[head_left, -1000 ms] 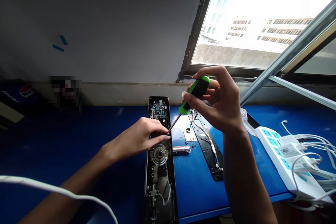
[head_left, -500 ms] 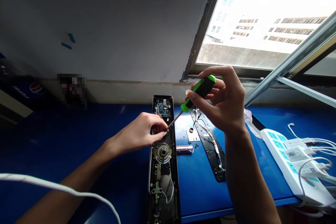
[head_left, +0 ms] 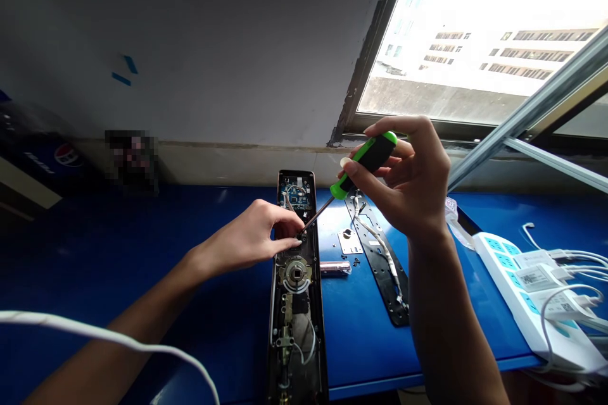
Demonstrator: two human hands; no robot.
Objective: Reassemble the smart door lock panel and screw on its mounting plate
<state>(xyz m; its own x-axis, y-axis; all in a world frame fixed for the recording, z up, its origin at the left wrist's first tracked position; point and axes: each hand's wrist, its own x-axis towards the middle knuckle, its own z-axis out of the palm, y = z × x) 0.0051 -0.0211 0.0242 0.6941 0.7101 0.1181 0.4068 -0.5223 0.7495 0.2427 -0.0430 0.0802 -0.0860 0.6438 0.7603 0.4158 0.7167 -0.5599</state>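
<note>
While cable [head_left: 61, 326] crosses left forearm [head_left: 156, 302], screws [head_left: 356, 262] near device [head_left: 296, 274]

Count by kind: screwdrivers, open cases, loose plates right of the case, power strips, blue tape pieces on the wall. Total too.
Screwdriver: 1
Open case: 1
Loose plates: 2 (long black plate, small silver plate)
Power strip: 1
Blue tape pieces: 2
Total: 7

From here I hold my left hand [head_left: 254, 233] low, thumb and forefinger close at the tips; my right hand [head_left: 411, 186] is higher, fingers [head_left: 403, 127] curled, forearm [head_left: 449, 310] steep.
</note>
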